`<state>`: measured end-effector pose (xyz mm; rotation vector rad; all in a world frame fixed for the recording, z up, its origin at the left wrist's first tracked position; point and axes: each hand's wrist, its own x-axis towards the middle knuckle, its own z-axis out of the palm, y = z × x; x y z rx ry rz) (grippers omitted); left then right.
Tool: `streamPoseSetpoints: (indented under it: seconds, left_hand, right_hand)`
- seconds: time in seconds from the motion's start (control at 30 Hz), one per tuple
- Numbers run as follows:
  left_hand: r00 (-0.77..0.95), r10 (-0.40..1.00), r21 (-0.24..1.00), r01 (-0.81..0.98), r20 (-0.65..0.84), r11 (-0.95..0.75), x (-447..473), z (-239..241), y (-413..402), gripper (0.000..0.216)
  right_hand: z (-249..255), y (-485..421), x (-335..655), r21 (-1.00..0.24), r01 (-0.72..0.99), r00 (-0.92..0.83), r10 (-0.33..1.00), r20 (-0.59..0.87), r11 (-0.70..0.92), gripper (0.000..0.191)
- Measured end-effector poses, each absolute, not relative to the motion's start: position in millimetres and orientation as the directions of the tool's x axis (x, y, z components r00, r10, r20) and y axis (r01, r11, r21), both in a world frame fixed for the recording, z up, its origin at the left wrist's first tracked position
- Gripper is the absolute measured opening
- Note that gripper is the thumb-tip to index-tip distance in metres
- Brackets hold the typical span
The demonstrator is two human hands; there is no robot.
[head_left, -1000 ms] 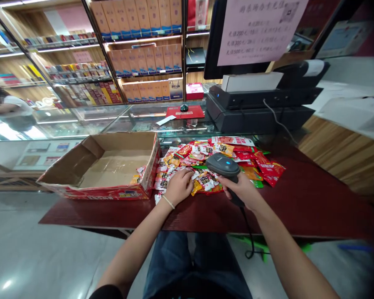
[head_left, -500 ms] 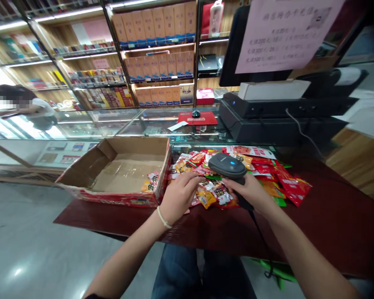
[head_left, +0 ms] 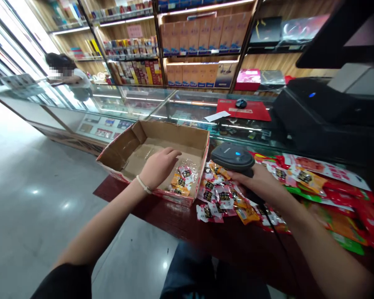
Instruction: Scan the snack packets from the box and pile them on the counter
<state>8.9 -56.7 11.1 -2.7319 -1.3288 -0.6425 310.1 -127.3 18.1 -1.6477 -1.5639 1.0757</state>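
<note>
My left hand (head_left: 160, 168) is over the cardboard box (head_left: 170, 131), palm down with its fingers stretched to the right and nothing visible in them. Below and right of those fingers, several small orange and pink-white snack packets (head_left: 180, 182) lie in the box's near right corner. My right hand (head_left: 262, 182) grips a black barcode scanner (head_left: 232, 157) with a blue light on top and a cord hanging down. Under the scanner spreads a pile of small snack packets (head_left: 224, 197), with larger red snack bags (head_left: 343, 189) to the right.
The box and packets rest on a dark red table (head_left: 171, 220). Behind it runs a glass display counter (head_left: 187, 106) bearing a red mat (head_left: 258, 111) and a mouse (head_left: 241, 103). Black checkout equipment (head_left: 318, 112) stands at right. Another person (head_left: 76, 81) leans on the counter, far left.
My left hand has moved left from the packet pile to over the box, where more packets now show. The scanner stays in my right hand. The view has shifted left and closer.
</note>
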Motion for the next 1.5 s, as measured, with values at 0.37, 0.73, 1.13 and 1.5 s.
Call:
streamPoseSetpoints:
  seconds: [0.37, 0.73, 1.13, 1.5]
  left_hand:
    - [0.709, 0.700, 0.275, 0.692, -0.087, -0.667, 5.9, -20.5, 18.9, 0.037]
    - [0.891, 0.428, 0.451, 0.449, -0.155, -0.771, 29.0, -63.9, 45.2, 0.045]
    - [0.751, 0.660, 0.392, 0.608, -0.003, -0.690, 28.1, -23.8, 20.6, 0.007]
    - [0.257, 0.957, 0.914, -0.340, -0.136, 0.222, 80.0, 34.9, -40.2, 0.019]
  right_hand:
    - [28.9, -48.8, 277.5, -0.874, 0.470, -0.130, 0.970, -0.203, -0.120, 0.028]
    - [12.4, -7.9, 286.8, -0.876, 0.467, -0.222, 0.943, -0.248, -0.121, 0.024]
    - [37.2, -51.6, 309.8, -0.902, 0.418, -0.130, 0.975, -0.181, -0.112, 0.031]
    - [31.1, -128.6, 344.3, -0.959, 0.270, 0.012, 0.996, -0.087, -0.087, 0.038]
